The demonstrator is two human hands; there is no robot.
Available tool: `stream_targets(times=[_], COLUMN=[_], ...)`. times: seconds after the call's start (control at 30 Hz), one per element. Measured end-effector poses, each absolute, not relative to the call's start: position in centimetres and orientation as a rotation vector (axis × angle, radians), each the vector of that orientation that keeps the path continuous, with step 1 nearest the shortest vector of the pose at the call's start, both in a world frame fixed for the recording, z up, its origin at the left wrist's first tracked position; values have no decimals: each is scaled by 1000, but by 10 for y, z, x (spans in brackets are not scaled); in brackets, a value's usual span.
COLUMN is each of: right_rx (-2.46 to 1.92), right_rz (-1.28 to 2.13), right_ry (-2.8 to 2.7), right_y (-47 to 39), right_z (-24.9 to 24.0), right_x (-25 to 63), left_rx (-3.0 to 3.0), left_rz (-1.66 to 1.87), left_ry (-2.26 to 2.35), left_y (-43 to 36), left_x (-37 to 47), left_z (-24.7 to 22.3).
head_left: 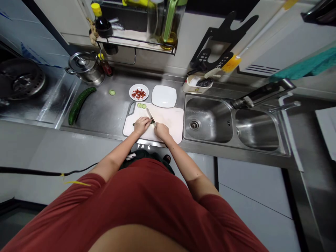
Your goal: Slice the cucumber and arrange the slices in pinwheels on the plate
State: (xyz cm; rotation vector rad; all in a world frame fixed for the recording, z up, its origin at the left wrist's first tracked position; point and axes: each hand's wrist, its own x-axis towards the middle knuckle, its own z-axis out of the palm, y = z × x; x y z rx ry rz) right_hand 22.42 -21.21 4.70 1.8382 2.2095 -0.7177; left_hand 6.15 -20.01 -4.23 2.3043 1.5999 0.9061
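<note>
Deep green along the long, curved, bumpy cucumber (pixel 76 109); pale green, dark-rimmed, on the thin round cucumber slices (pixel 142 105); white, grey-edged, across the rectangular cutting board (pixel 170 122); plain brick red on the cloth shirt (pixel 147 196).

We're in a kitchen here, pretty clearly: steel counter (pixel 105 108) with a double sink (pixel 210 119), a lidded pot (pixel 85 68), bottles up on the rack (pixel 139 41), plus a cutting board (pixel 168 122) with cucumber slices (pixel 141 105).

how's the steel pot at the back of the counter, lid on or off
On: the lid covers the top of the steel pot, with its knob facing up.
</note>
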Motion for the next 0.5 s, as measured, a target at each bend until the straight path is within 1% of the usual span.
stream_targets(times=[0.17, 0.5], right_rx=[1837, 1822], right_rz=[-721, -715], right_ry=[2217, 2153], right_y=[-207, -233], right_z=[48, 46], right_x=[220, 238], left_rx=[2309, 2286], left_rz=[916, 903], left_ry=[1595, 1615], left_y=[-200, -201], left_x=[61, 63], left_z=[-42, -41])
